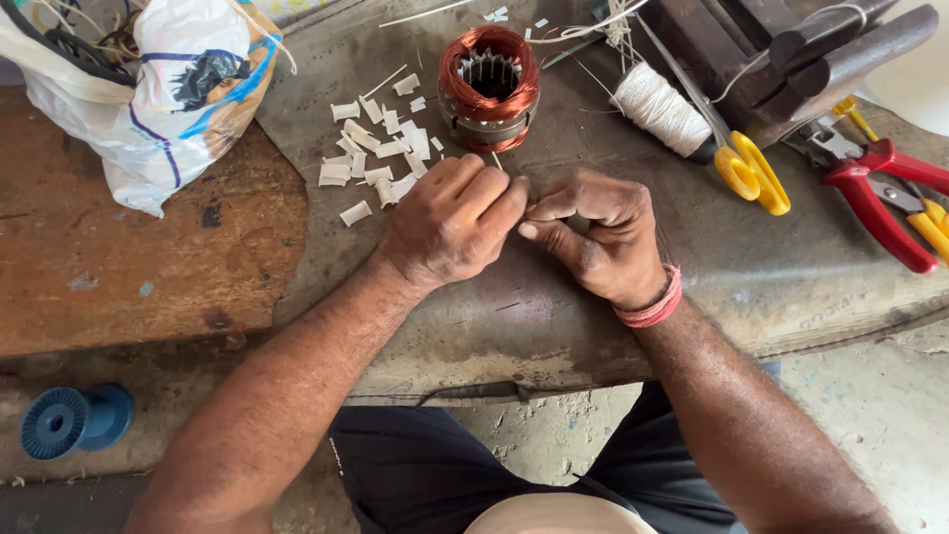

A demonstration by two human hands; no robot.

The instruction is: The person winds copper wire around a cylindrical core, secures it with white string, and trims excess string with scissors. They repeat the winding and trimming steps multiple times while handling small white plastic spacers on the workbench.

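Worn grey padding covers my table [751, 287], which sits over a dusty concrete floor; my knees are just under its near edge. Both my hands meet at the centre of the view. My left hand [457, 220] is curled into a loose fist with the fingertips pinched together, and my right hand [601, 237] is closed the same way, thumb pressed to forefinger; the two touch at the fingertips. Whatever they pinch is too small to make out, though a thin pale sliver [496, 161] pokes up just past my left knuckles.

At 12 o'clock from my hands, close by, stands the copper-wound motor coil [489, 84], upright on the table. At 10 o'clock lies a scatter of small white paper strips [376, 158]. At 1 o'clock lies a spool of white thread [657, 107], then yellow-handled scissors [751, 170], and at 3 o'clock red-handled pliers [875, 198]. A plastic bag [158, 94] sits far off at 10 o'clock; a blue spool [74, 420] lies on the floor at 8 o'clock.

I judge the risks small but real: such a tiny piece could slip from my pinch and get lost among the strips, and a careless elbow could scatter them or nudge the coil.
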